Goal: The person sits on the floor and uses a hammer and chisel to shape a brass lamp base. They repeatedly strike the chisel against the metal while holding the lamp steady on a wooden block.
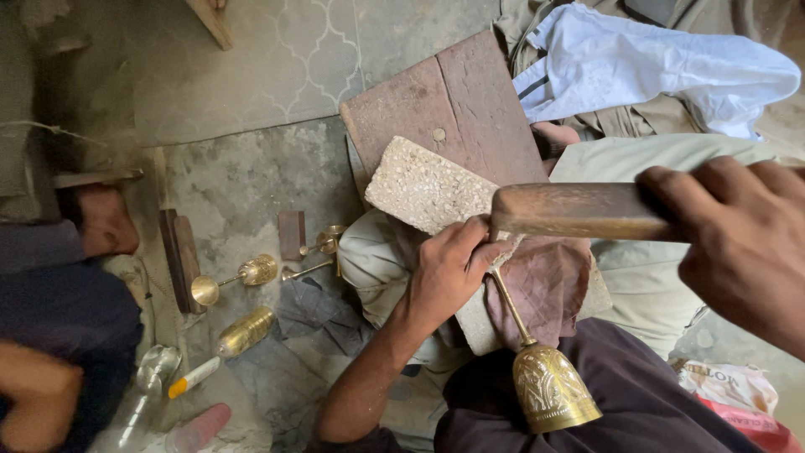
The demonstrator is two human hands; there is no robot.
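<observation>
Brass goblet [549, 382] held upside down, its stem against the speckled block [423, 189] near that block's right edge.
Left hand [449, 268] fingers closed around the stem; right hand [742, 239] fully closed on the wooden mallet [574, 211], raised just above; a strike seems next, needing a steady stem.

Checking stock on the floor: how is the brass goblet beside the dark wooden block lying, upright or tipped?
Tipped. The brass goblet lies on its side on the floor.

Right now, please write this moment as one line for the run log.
left hand: grips brass goblet by stem | right hand: holds wooden block above it | under: pitted slab | floor: other goblets
</observation>
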